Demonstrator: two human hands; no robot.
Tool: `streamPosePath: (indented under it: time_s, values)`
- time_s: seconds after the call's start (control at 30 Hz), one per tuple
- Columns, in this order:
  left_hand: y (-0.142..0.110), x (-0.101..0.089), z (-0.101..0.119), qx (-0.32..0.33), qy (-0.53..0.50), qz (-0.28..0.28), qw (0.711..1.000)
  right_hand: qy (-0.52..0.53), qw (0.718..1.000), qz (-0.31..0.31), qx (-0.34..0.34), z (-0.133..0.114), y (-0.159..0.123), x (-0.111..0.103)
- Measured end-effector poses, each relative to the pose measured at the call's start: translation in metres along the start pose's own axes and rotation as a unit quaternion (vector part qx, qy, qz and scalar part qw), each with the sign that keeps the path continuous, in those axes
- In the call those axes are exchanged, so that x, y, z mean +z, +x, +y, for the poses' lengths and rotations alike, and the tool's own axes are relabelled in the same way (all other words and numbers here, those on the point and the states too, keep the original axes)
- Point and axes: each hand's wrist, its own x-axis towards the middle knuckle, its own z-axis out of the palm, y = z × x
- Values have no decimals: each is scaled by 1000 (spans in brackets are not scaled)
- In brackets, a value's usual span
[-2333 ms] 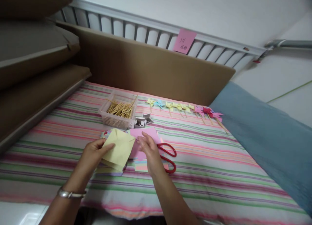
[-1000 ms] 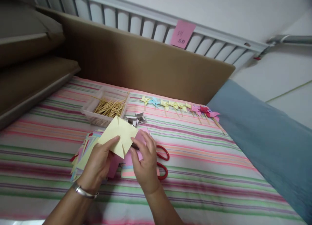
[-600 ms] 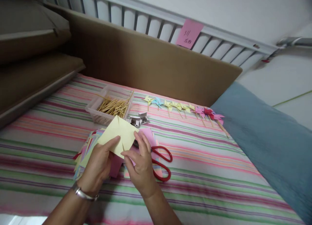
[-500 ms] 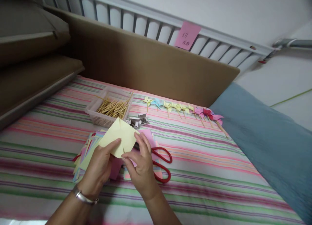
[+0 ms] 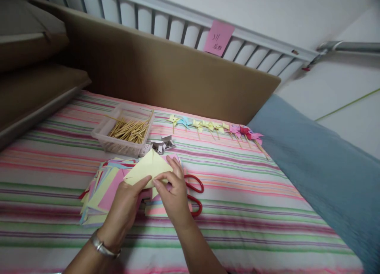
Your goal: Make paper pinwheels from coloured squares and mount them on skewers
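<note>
A pale yellow paper square (image 5: 147,165), slit at its corners, is held between my two hands above the table. My left hand (image 5: 127,199) grips its lower left part, with the thumb pressed on the middle of the sheet. With thumb and index finger, my right hand (image 5: 172,193) pinches a corner folded in toward the centre. Beneath lies a pile of coloured paper squares (image 5: 102,191) in pink, yellow, blue and red. Red-handled scissors (image 5: 196,183) rest just right of my right hand, their blades hidden by paper and hand.
Behind the paper stands a clear plastic box (image 5: 99,133) of wooden sticks (image 5: 130,131). Small open boxes of metal pins (image 5: 162,145) sit beside it. Several paper pinwheels (image 5: 208,125) line the back of the striped cloth (image 5: 237,230), before a cardboard panel (image 5: 166,72). Cardboard packages (image 5: 38,92) rise at left.
My right hand has brought one corner of the yellow square in toward its middle, and my left thumb now presses there. The whole view has shifted slightly.
</note>
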Motion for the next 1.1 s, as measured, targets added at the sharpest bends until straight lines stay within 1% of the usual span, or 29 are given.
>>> streamPosePath:
  time_s: [0.1,0.3,0.43,0.57,0.7,0.8,0.9,1.0,1.1]
  values:
    - [0,1,0,15,7,-1,1000,3,1000,3,-4,0,0,0]
    - [-5,4,5,-5,-11,-42,999,-2,1000,15,2,2,0,1]
    - [-6,5,5,-9,-17,-51,998,7,1000,20,5,3,0,3]
    - [-4,0,1,-22,-22,-39,999,18,1000,19,15,3,0,4]
    - [-2,-5,-3,-16,-23,-32,999,17,999,23,16,4,0,6]
    - [-4,-3,-1,-16,-26,-35,999,22,999,31,21,5,0,7]
    - [-8,4,4,-4,-5,-32,999,42,997,39,49,7,0,9]
    - [-10,7,6,-6,41,-7,999,58,995,37,73,9,-1,12]
    - [-7,4,1,-8,55,24,998,62,993,38,88,10,-2,15]
